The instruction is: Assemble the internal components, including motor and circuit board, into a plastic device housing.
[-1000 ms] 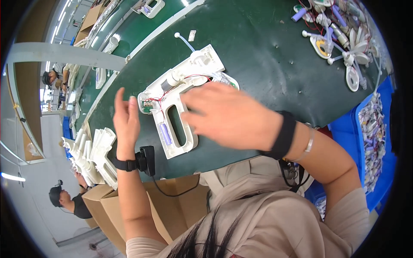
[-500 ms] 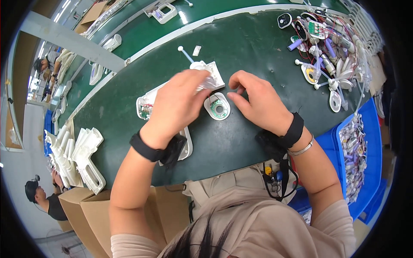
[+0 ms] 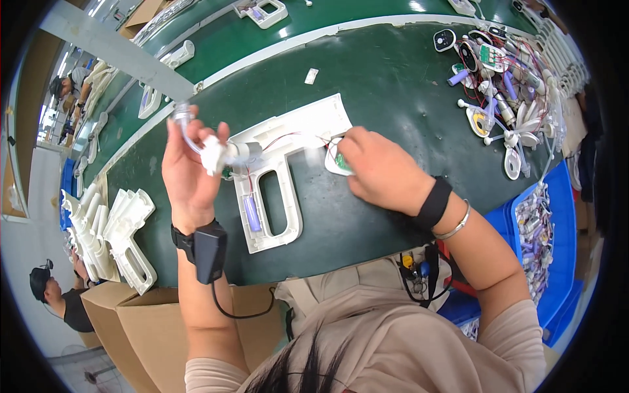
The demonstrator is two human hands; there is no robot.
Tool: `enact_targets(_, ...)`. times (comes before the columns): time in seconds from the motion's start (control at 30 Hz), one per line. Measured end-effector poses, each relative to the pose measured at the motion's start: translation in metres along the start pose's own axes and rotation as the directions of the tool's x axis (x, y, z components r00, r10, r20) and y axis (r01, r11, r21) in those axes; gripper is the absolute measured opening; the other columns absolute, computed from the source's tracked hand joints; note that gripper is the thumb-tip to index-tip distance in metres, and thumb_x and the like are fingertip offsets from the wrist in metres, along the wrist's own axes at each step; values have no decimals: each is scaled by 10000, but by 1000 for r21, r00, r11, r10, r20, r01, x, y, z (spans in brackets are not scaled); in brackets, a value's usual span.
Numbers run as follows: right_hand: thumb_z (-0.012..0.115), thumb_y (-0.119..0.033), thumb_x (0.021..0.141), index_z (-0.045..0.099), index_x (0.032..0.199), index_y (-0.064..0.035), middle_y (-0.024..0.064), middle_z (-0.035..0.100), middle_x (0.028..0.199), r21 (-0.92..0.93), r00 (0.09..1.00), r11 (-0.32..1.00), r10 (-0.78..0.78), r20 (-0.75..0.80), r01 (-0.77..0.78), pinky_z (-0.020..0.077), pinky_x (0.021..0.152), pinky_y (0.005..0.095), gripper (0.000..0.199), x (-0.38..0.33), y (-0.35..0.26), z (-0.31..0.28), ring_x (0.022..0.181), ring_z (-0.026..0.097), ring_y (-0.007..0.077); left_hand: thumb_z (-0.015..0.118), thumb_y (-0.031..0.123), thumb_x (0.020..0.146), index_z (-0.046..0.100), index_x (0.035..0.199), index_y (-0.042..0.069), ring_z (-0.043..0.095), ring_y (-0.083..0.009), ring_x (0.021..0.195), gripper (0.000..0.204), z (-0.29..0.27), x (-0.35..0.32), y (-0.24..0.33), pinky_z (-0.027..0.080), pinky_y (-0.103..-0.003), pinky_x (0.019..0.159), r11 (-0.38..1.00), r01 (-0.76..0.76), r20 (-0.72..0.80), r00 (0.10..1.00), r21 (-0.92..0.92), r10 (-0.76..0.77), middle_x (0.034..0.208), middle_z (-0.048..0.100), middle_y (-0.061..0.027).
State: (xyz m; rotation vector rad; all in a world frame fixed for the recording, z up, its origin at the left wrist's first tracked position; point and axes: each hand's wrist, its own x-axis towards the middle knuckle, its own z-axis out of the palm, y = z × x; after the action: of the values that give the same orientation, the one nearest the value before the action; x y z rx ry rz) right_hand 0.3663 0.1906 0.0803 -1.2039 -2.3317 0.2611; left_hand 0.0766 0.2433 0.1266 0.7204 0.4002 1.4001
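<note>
My left hand [image 3: 189, 173] is raised at the left, its fingers curled around a motor-and-pump piece with a silver motor [image 3: 249, 152], a white plastic end [image 3: 213, 156] and a clear tube [image 3: 190, 134]. Below and beside it lies a white plastic shell half [image 3: 296, 200] with a looped handle. A purple battery cell [image 3: 252, 213] sits in that handle, and thin red wires run across the shell. My right hand [image 3: 388, 169] pinches an oval white cover [image 3: 332, 165] with a green circuit board in it, at the shell's right; its fingertips partly hide the cover.
A heap of wired parts [image 3: 501, 92] lies at the far right of the green table [image 3: 367, 226]. White shells [image 3: 131, 229] are stacked at the left, above a cardboard box [image 3: 151, 327]. A blue bin [image 3: 563, 223] of small parts stands at the right. Other people are at far left.
My left hand has moved left and up from the shell, bringing the motor-and-pump piece with it. My right hand has closed on the oval cover. The shell's handle and battery have come into sight.
</note>
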Motion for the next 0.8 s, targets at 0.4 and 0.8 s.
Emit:
enact_targets(0.4, 692, 29, 804, 495, 1184, 23, 98, 596, 1073, 965, 985, 238, 154, 73, -109, 515, 809, 228, 428, 35, 18, -50, 925, 588, 112, 546, 6, 896, 429, 1331, 31, 561, -129, 680, 452, 87, 0, -47, 470, -278, 658, 234, -221, 294, 891, 947, -347, 780, 606, -66)
enact_targets(0.8, 599, -177, 921, 517, 1121, 7, 175, 652, 925, 563, 965, 826, 170, -198, -30, 525, 712, 373, 284, 49, -1, -14, 826, 656, 283, 527, 31, 901, 370, 1338, 10, 640, -261, 819, 464, 72, 14, -53, 493, -362, 751, 156, -313, 343, 907, 937, -242, 900, 650, -145)
